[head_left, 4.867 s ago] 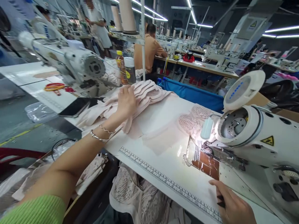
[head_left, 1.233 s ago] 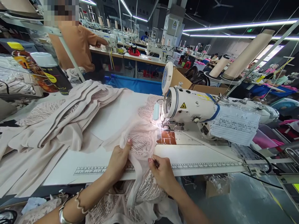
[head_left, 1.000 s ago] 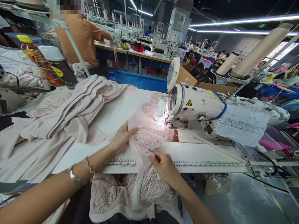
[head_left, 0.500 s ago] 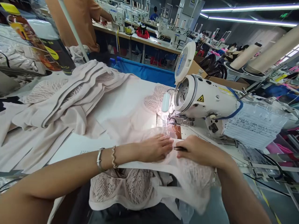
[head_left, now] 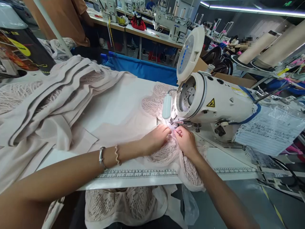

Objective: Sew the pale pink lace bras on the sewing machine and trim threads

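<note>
My left hand [head_left: 155,138] is closed, its fingertips pinching the edge of a pale pink lace bra [head_left: 165,154] right under the lit needle area of the sewing machine [head_left: 215,98]. Close beside it, my right hand [head_left: 187,142] is closed on a small thin dark tool [head_left: 178,133], whose exact kind I cannot make out; it points toward the left fingertips. Part of the bra lies left of the needle, and its near end droops over the table edge below my right wrist. The stitching point is partly hidden by fingers and the lamp [head_left: 167,106].
A pile of pale pink garments [head_left: 59,86] covers the table's left side. Another lace bra [head_left: 124,203] lies on my lap. A printed ruler [head_left: 140,174] runs along the front edge. Behind stand a dark bottle [head_left: 28,47], a blue cloth bin [head_left: 143,64] and a co-worker [head_left: 57,19].
Both hands have moved up and forward to the needle, taking the bra with them. The ruler is now uncovered. My left hand has gone from lying flat to pinching; the view has shifted slightly.
</note>
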The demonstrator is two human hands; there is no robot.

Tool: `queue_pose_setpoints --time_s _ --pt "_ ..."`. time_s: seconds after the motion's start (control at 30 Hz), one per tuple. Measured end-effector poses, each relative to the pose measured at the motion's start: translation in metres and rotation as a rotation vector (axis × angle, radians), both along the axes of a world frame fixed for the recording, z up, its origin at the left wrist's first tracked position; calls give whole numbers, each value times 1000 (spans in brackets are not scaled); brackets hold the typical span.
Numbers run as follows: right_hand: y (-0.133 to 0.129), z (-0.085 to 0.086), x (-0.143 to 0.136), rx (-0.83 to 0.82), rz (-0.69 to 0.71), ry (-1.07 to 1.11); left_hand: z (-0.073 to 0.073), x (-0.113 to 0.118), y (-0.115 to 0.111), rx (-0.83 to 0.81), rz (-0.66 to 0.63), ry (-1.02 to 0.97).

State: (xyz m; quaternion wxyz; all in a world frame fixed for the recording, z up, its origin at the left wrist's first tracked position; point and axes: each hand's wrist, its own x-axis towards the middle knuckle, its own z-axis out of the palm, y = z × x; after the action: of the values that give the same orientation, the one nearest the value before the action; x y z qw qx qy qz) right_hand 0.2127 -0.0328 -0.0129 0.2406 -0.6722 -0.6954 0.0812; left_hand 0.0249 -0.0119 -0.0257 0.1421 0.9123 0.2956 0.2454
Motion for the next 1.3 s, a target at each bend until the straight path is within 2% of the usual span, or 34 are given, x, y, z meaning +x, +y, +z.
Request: queue_pose_setpoints --time_s 0.07,0.13,0.23,0.5,0.6,0.7,0.87,0.97,1.3 --pt "-3 1 2 10 15 15 -6 2 -10 188 51 109" --pt "-6 2 4 31 43 32 -11 2 -19 355 46 200" --pt "-10 0 4 86 81 45 -11 1 -25 473 37 256" --pt "-18 -10 5 195 134 -142 -2 4 -20 402 6 227" --pt "-21 -10 3 275 186 -254 -1 2 -18 400 -39 228" --pt "-23 -7 -1 330 233 -357 5 -1 -16 320 -58 250" --pt "-24 -4 -1 254 305 -407 17 -4 -12 221 -77 298" --pt "-24 -5 2 229 327 -404 20 -4 -10 189 -74 294" --pt "-24 -5 1 165 286 -463 10 -4 -11 215 -39 285"
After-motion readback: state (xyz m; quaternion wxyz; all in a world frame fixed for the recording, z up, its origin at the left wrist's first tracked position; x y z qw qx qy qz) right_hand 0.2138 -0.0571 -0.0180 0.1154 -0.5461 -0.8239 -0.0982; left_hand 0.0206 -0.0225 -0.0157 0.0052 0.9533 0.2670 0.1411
